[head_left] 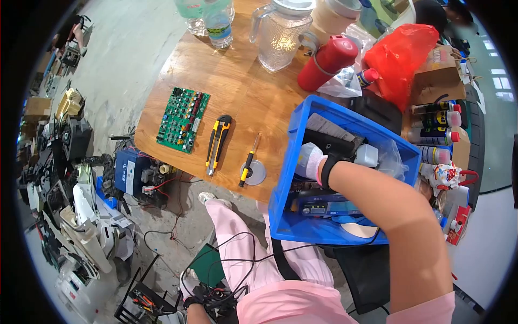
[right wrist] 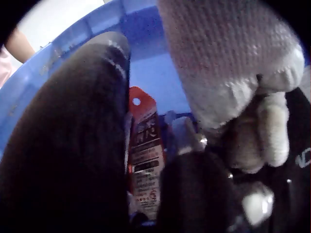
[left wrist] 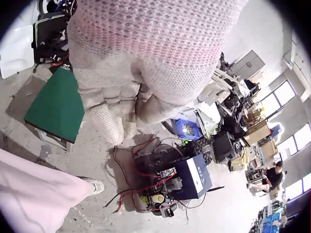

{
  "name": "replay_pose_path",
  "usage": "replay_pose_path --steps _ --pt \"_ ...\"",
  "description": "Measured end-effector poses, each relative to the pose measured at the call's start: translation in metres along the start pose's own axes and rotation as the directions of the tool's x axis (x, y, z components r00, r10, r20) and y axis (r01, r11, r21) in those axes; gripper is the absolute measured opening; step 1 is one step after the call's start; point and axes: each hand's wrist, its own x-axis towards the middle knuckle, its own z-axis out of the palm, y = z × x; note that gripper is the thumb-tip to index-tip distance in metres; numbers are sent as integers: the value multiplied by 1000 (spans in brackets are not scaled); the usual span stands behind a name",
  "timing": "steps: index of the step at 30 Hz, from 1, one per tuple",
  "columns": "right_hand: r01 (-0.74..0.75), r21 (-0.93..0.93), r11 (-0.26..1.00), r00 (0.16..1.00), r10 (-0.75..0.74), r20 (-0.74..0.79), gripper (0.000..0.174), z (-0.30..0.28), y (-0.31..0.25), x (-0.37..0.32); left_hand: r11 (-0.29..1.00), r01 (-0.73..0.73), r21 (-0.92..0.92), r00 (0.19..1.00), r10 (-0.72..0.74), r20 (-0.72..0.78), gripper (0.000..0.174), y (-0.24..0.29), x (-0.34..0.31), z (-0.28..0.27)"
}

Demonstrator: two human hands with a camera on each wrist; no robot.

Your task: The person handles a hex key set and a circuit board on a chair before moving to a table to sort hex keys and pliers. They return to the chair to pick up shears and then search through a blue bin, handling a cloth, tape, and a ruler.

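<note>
The gloved right hand (head_left: 310, 161) reaches into the blue bin (head_left: 280, 202), beside a black case (head_left: 329, 141) and above a blue device (head_left: 330, 208). In the right wrist view, the bent fingers of that glove (right wrist: 233, 73) are among dark objects; whether they grip one is hidden. A red-and-white package (right wrist: 146, 165) lies near them. The gloved left hand (head_left: 189, 283) hangs low beside the legs, near a green board (head_left: 208, 265). The left wrist view shows this glove (left wrist: 146, 63) with loosely bent fingers and nothing in them.
On the wooden table (head_left: 243, 86) lie a circuit board (head_left: 183, 120), a yellow-black cutter (head_left: 218, 144) and a screwdriver (head_left: 249, 162) over a disc (head_left: 254, 173). A glass jug (head_left: 280, 43) and red flask (head_left: 328, 62) stand behind. Black cables (head_left: 229, 256) hang across the legs.
</note>
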Motion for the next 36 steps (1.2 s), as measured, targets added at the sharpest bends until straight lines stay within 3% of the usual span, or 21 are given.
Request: replay_pose_path --steps 2,4,6,11,13,14,15,16,18,19,23,26,28,30,31,33,34,36 --pt "70 -109 992 996 -62 67 22 -6 -3 -2 999 43 21 999 -42 -24 26 -5 11 0" --pt "53 -79 995 997 -49 61 22 -7 -5 -4 999 33 -28 997 -35 -68 26 -9 1 19" --pt "86 -31 996 995 -88 -57 22 -1 -6 -6 997 50 -63 998 -51 -20 24 -10 -1 19" --pt "169 -138 976 984 -174 -31 18 -10 -1 -8 997 51 -52 998 -53 -41 23 -11 -6 10" --pt "69 -171 983 982 -37 183 17 -39 -11 -23 997 52 -50 997 -55 -54 22 -10 -12 8" --pt "-102 -59 993 939 115 325 17 -84 -25 -35 998 40 -56 996 -45 -80 22 -10 -16 10" --pt "-185 129 974 930 131 344 17 -97 -22 -42 998 29 -60 994 -35 -106 22 -10 -20 13" --pt "-264 310 913 920 143 364 17 -106 -13 -50 998 17 -64 991 -25 -128 21 -10 -21 15" --pt "-437 613 658 861 108 498 17 -127 4 -68 999 15 -40 993 -20 -113 21 -9 -17 19" --pt "-477 674 564 861 147 487 15 -132 11 -75 1000 19 -16 994 -21 -106 21 -9 -14 21" --pt "-469 827 311 883 204 423 17 -155 26 -105 1000 -2 -12 1000 2 4 19 -5 12 18" --pt "-446 867 222 890 213 404 15 -165 26 -124 993 -105 49 991 100 94 20 3 1 35" --pt "-429 886 176 892 239 384 12 -163 24 -136 994 -104 17 992 102 75 21 9 2 45" --pt "-405 897 178 898 262 353 11 -150 27 -141 998 -59 -33 998 59 1 21 16 -9 63" --pt "-402 899 175 899 263 351 11 -146 29 -142 997 -61 -47 996 64 55 22 17 -4 60" --pt "-434 789 435 894 319 316 13 -139 33 -141 997 -71 -8 994 71 79 22 18 -6 69" --pt "-269 656 705 958 268 104 20 -122 43 -141 996 -79 29 992 76 98 21 19 -9 74" --pt "-138 296 945 977 180 -118 35 -105 55 -143 994 -92 53 992 87 93 20 19 -11 80"
